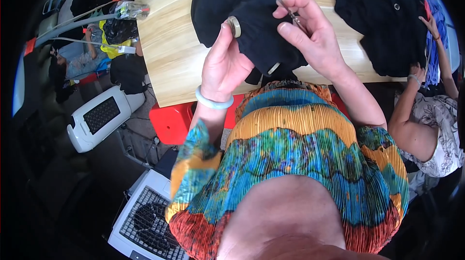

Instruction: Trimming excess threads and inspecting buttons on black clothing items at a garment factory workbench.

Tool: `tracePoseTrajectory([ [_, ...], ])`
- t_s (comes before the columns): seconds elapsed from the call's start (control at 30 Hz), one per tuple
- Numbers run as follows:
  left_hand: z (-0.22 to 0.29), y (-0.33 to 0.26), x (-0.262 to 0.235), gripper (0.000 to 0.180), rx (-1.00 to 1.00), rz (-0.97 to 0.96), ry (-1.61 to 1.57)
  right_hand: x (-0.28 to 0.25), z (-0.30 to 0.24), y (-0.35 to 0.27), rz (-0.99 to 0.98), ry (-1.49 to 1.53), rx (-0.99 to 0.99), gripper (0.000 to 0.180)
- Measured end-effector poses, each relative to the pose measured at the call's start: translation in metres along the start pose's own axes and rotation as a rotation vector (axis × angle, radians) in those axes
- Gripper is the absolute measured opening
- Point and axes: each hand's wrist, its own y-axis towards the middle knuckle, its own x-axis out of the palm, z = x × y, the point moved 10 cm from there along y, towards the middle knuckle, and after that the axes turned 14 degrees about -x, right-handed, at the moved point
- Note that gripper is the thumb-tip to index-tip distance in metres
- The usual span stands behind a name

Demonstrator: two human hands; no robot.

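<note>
A black garment (pixel 261 10) lies partly on the table and hangs over its near edge. My left hand (pixel 224 63), with a pale bangle at the wrist, is closed on the garment's cloth. Its thumb presses against a round, pale-rimmed button (pixel 235 26), and some of its fingers are hidden behind the fabric. A second pale button (pixel 273 69) shows edge-on at the lower fold. My right hand (pixel 310 34) pinches a slender metal tool (pixel 294 16) above the cloth, a little right of the first button; its exact kind is too small to tell.
Another black garment with buttons (pixel 373 13) lies on the wooden table (pixel 164 32) at the right, where a co-worker's hands (pixel 416 71) are. Red stools (pixel 170 123) stand under the near edge. A white fan unit (pixel 140 221) sits at lower left.
</note>
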Motion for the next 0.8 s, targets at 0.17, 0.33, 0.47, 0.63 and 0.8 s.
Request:
tracePoseTrajectory([
  [0.17, -0.004, 0.003, -0.002, 0.035, -0.062, 0.037, -0.009, 0.014, -0.014, 0.005, -0.154, -0.215, -0.192, 0.028],
  [0.33, -0.003, 0.0, -0.004, 0.021, -0.04, 0.072, 0.121, 0.022, -0.023, 0.011, -0.22, -0.413, -0.241, 0.017],
  [0.47, -0.009, 0.001, -0.007, 0.026, -0.108, 0.098, 0.059, 0.005, -0.024, 0.021, -0.123, -0.463, -0.313, 0.011],
  [0.63, -0.011, 0.002, -0.011, 0.032, -0.138, 0.054, -0.013, -0.02, -0.013, 0.027, -0.054, -0.487, -0.103, 0.013],
  [0.8, -0.002, 0.001, 0.0, 0.036, -0.052, -0.016, 0.006, -0.002, -0.023, 0.005, -0.057, -0.214, -0.103, 0.022],
])
